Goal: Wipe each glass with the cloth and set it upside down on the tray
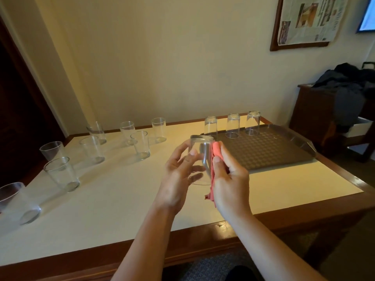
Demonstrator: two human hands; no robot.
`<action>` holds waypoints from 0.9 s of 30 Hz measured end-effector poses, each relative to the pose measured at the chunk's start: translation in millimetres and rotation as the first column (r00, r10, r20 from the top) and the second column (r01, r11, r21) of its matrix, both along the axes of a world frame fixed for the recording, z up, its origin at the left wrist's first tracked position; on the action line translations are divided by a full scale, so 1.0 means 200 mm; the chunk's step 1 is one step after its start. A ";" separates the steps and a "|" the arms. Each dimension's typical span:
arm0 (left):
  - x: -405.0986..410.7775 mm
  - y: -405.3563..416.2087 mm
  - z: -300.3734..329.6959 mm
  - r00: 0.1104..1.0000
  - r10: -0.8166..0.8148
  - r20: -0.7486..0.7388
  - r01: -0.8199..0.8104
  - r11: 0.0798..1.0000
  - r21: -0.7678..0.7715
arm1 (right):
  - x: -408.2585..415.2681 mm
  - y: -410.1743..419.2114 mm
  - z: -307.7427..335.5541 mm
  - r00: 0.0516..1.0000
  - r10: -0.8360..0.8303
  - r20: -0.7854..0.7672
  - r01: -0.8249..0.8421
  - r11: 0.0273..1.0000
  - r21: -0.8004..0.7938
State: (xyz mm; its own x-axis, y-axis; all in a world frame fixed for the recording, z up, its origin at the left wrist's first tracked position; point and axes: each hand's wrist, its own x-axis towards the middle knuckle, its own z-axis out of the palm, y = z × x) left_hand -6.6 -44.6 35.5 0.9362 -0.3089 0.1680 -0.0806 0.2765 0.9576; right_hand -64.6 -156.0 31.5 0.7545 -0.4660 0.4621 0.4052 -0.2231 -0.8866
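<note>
While wiped, glass (200, 159) between both grips.

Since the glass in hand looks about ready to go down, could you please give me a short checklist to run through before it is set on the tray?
1. Glass held securely: the left hand wraps the held glass above the table: ok.
2. Cloth on the glass: the right hand presses the pink cloth against its side: ok.
3. Glass fully wiped: smears are too faint to see: cannot tell.
4. Free space on the tray: three upturned glasses stand in the far row, and the near part is bare: ok.
5. Held glass already mouth down: the thick base is on top: ok.
6. Glasses left: eight upright glasses wait on the left: not ok.
</note>
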 end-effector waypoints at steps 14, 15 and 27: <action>0.01 -0.04 0.03 0.990 0.094 0.106 -0.110 0.982 0.156 | -0.02 0.06 -0.10 0.999 -0.035 -0.001 0.035 0.993 -0.114; 0.00 -0.04 0.03 0.996 0.037 0.077 -0.049 0.986 0.162 | 0.01 0.03 -0.09 0.999 -0.048 -0.011 0.047 0.996 -0.078; 0.00 -0.02 0.06 0.988 -0.152 0.003 0.148 0.970 0.193 | 0.04 -0.06 -0.01 0.999 -0.024 -0.045 0.023 1.000 -0.020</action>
